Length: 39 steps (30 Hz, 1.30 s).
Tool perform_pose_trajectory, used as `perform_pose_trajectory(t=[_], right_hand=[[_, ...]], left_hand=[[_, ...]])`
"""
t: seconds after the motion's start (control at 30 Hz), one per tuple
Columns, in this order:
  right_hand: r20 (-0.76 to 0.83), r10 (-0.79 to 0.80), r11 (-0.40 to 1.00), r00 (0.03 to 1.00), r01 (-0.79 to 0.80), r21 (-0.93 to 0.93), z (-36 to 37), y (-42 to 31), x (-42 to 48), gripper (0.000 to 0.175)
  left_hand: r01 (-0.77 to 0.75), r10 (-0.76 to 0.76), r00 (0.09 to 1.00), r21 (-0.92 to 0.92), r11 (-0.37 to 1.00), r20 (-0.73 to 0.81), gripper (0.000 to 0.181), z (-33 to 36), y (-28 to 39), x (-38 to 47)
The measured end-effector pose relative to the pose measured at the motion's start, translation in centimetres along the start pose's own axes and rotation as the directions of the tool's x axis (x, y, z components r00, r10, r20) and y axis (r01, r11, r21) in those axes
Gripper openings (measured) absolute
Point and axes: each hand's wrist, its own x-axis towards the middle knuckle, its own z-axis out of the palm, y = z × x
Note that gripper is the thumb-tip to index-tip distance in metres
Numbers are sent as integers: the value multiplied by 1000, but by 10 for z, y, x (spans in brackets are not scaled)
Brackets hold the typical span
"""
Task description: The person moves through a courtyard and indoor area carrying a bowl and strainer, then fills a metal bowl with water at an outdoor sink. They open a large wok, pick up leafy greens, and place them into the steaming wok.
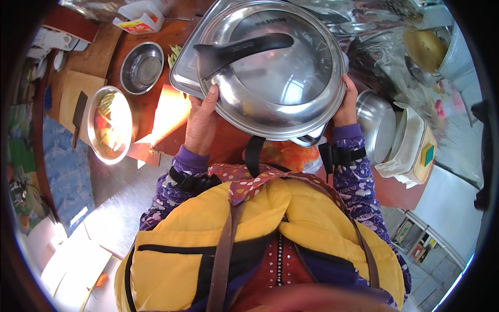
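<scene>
Both hands hold a round pan lid (273,62) of steel and glass, with a black arched handle (249,48) on top. My left hand (202,121) grips its lower left rim, thumb uppermost; my right hand (347,102) grips the right rim. What lies under the lid is mostly hidden; whether it sits on a pan I cannot tell. A rectangular metal tray (185,76) shows behind its left side, close to my left hand's fingers. Below the lid lies a red and orange patterned item (290,154), partly covered.
To the left are an empty steel bowl (142,68), a steel bowl of cut vegetables (110,124) and a cleaver (79,113) on a wooden board (74,91). An upturned-looking steel bowl (374,126), a cloth-lined container (407,136) and a sponge (427,155) stand right.
</scene>
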Motion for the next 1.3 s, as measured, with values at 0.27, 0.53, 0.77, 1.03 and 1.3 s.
perform_pose_trajectory(t=[0.27,0.53,0.77,1.03,1.3], right_hand=[[89,0,1000,996,-3,26,6,-3,-21,32],[86,-198,980,976,197,19,28,-14,-93,29],[416,150,963,897,-228,142,55,10,-121,23],[557,306,927,772,-374,8,63,85,-157,21],[394,363,925,844,-379,-40,31,128,-170,24]], left_hand=[[-57,59,997,52,997,-47,60,14,4,-17],[-279,283,957,67,958,-63,43,18,30,-96],[-363,374,878,93,927,-298,52,-6,60,-196],[-421,426,765,126,898,-482,43,-43,35,-293],[-327,249,800,-49,944,-546,41,-84,-3,-309]])
